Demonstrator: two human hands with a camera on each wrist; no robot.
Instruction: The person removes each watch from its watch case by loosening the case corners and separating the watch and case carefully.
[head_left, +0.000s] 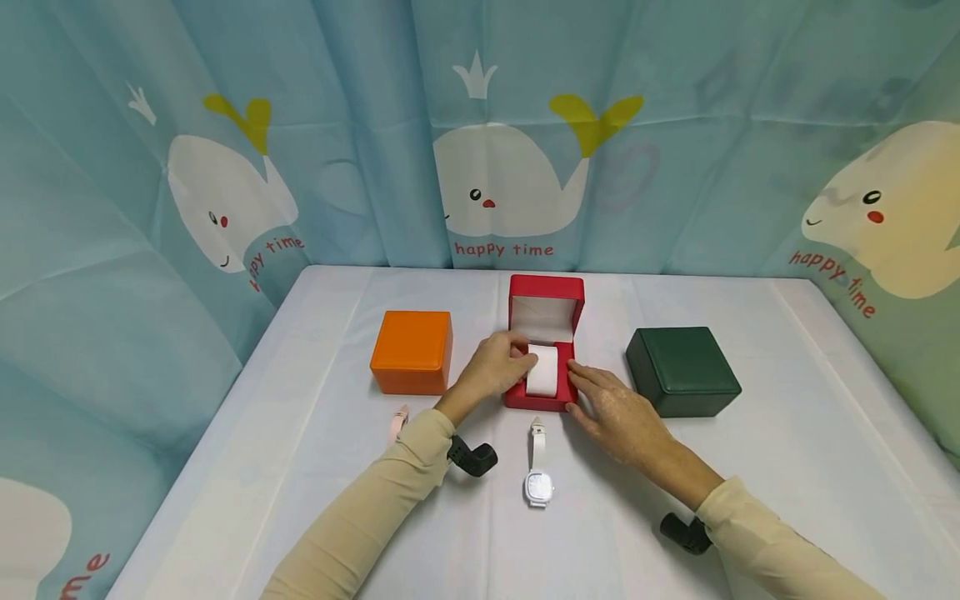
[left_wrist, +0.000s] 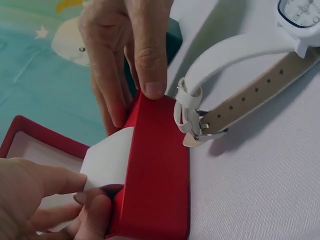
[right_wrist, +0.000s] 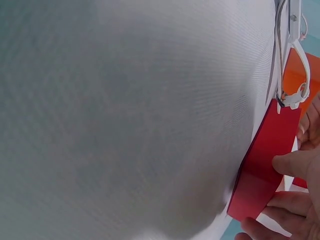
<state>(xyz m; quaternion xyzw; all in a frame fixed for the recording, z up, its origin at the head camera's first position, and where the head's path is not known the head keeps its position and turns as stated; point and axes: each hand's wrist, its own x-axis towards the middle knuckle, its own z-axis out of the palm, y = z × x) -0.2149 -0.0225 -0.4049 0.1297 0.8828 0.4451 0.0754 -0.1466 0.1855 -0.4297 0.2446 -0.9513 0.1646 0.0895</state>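
Note:
A red watch box (head_left: 534, 403) stands with its lid (head_left: 546, 287) raised, and a white watch cushion (head_left: 542, 371) sits inside it. My left hand (head_left: 491, 364) reaches in from the left and pinches the cushion's near end, as the left wrist view shows. On the opposite side my right hand (head_left: 617, 414) grips the box, thumb against the front wall and fingers along the right side. In front of the box lies a white-strapped wristwatch (head_left: 538, 485), its strap buckled into a loop in the left wrist view (left_wrist: 235, 55). Neither hand touches it.
To the left is a closed orange box (head_left: 411, 346), and to the right a closed dark green box (head_left: 684, 371). A pink strap (head_left: 398, 423) shows partly behind the left sleeve. Behind the white table (head_left: 315, 500) hangs a whale-print curtain (head_left: 375, 167).

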